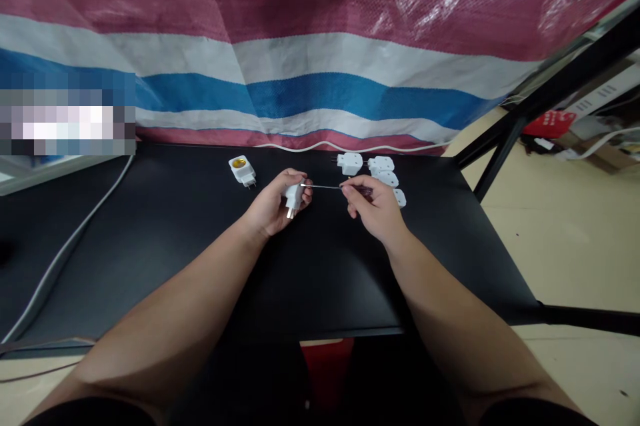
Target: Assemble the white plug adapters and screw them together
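My left hand (276, 203) is closed around a white plug adapter (293, 195), its metal prongs pointing down toward me. In my right hand (373, 206) is a screwdriver (323, 187), gripped by its handle, which the fingers mostly cover. The thin metal shaft runs left, and its tip meets the side of the adapter. Beyond my left hand lies another white plug adapter (243, 171) with a round yellow-gold opening. Just behind my right hand are several more white adapters (350, 163), partly hidden by that hand.
The black table (320, 266) has a striped plastic sheet (310, 53) hanging along its back edge. A white cable (75, 239) crosses the left side, near a pixelated bright area. At right stand a black metal frame (493, 163) and, on the floor, boxes with a red bag (550, 123).
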A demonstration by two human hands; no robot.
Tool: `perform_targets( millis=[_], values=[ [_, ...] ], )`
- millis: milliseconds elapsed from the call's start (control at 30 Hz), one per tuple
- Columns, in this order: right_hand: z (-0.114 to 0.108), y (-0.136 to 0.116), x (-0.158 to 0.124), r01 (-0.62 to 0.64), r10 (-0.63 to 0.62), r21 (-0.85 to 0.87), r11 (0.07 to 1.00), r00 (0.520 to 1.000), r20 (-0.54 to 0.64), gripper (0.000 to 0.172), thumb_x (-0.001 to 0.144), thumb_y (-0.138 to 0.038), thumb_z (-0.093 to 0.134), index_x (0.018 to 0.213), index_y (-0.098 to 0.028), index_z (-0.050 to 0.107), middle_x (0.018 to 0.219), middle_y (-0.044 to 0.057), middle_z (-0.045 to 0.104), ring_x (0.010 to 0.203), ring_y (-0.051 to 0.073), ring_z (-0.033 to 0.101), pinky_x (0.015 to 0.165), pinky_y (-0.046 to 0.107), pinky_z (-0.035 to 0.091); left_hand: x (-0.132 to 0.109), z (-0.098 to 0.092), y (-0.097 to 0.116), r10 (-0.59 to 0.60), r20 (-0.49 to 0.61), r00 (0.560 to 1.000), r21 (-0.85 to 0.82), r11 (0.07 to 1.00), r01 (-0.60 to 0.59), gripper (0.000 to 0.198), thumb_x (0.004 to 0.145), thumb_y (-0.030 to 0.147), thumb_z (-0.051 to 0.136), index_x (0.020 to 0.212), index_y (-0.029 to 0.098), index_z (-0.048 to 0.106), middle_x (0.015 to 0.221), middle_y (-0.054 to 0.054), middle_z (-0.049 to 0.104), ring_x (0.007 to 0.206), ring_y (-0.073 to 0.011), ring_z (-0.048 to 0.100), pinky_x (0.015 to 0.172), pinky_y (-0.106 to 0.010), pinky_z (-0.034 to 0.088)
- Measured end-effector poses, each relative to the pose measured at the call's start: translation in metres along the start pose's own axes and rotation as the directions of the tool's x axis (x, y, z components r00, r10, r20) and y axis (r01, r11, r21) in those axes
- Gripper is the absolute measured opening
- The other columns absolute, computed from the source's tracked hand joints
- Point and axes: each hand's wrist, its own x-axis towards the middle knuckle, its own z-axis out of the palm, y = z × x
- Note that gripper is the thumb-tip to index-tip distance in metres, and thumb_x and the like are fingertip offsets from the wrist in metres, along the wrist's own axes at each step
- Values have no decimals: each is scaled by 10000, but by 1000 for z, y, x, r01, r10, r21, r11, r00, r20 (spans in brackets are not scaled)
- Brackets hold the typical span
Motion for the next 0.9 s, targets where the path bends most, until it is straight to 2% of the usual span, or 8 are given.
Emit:
perform_targets(
  millis=[133,267,400,500,633,700,800,900],
  values=[
    [-1,0,1,-122,122,1,993,992,14,460,936,-677,735,897,-221,696,569,-57,457,453,103,438,458,292,367,-2,0,-1,42,-20,999,33,999,-41,234,748,112,843,904,145,671,843,-71,734,705,-128,705,658,-205,591],
    [-3,-1,3,-273,272,43,961,962,28,575,907,-769,709,753,-226,602,528,-74,354,427,83,311,414,267,246,-2,0,-2,99,7,995,53,994,-99,311,711,94,909,929,153,695,909,-57,768,715,-129,721,697,-236,618],
    [-8,-1,5,-307,303,59,950,950,79,581,896,-777,717,759,-227,589,538,-77,345,446,80,290,434,258,226,-2,0,-3,146,9,989,71,987,-147,321,693,74,930,918,154,717,979,-37,782,759,-128,737,760,-277,650],
    [-12,-1,5,-209,211,-34,977,974,82,525,932,-729,704,800,-227,629,564,-57,394,481,103,355,470,276,277,-2,-1,-2,146,20,989,80,986,-147,326,676,76,943,904,150,723,970,-29,784,741,-124,737,741,-270,649],
    [-17,-5,5,11,0,-177,984,998,58,354,980,-568,710,864,-234,681,702,-4,559,620,146,505,588,319,407,-2,-2,0,106,51,993,80,991,-109,334,659,92,953,890,142,717,938,-34,783,699,-135,743,720,-264,644],
    [-19,-8,4,135,-127,-246,960,991,50,229,979,-471,734,924,-250,708,794,11,623,714,171,574,682,350,470,-2,-2,0,73,49,996,70,995,-77,333,668,94,942,902,139,709,940,-53,783,700,-142,746,725,-265,645],
    [-22,-11,3,305,-297,-306,902,952,73,117,955,-385,765,992,-278,736,906,31,673,829,210,636,789,397,527,-3,-3,1,-4,47,999,69,998,1,334,726,101,889,1004,140,708,957,-90,778,722,-143,746,732,-253,641],
    [-21,-11,1,330,-317,-326,886,944,93,126,946,-384,771,1006,-279,735,936,39,695,845,219,658,811,412,553,-3,-3,1,-67,64,996,77,995,62,330,762,132,839,1065,130,707,891,-85,742,715,-142,729,704,-234,627]
  ],
)
